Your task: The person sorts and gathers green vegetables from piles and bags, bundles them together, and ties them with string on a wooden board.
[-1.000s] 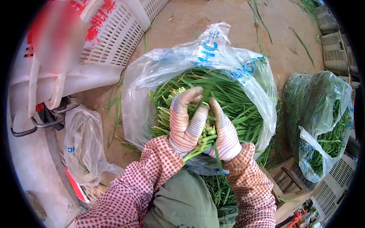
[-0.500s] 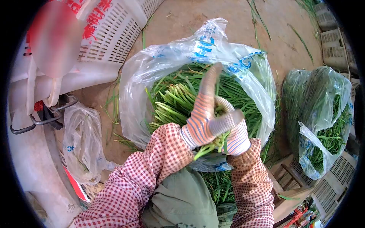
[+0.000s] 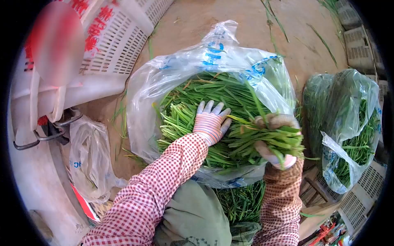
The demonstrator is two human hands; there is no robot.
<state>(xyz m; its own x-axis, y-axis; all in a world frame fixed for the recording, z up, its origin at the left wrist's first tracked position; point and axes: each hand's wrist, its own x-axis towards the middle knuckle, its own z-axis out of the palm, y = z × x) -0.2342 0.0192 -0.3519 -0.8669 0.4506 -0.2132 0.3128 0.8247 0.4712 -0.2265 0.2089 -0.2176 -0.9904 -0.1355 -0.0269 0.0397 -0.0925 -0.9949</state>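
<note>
An open clear plastic bag with blue print lies in the middle, filled with long green stalks. My left hand, in a striped glove, rests on the stalks with its fingers spread and nothing in its grip. Over the bag's right side, my right hand is closed round a bunch of green stalks, whose leafy end covers part of the palm. Pale cut ends of other stalks show left of my left hand.
White slotted crates stand at the upper left, beside a blurred red shape. A crumpled plastic bag lies at the left. Another bag of greens is at the right, near more crates and a wooden stool.
My hands have moved apart. The left has come down flat on the stalks in the bag, and the right has gone rightward with the bunch.
</note>
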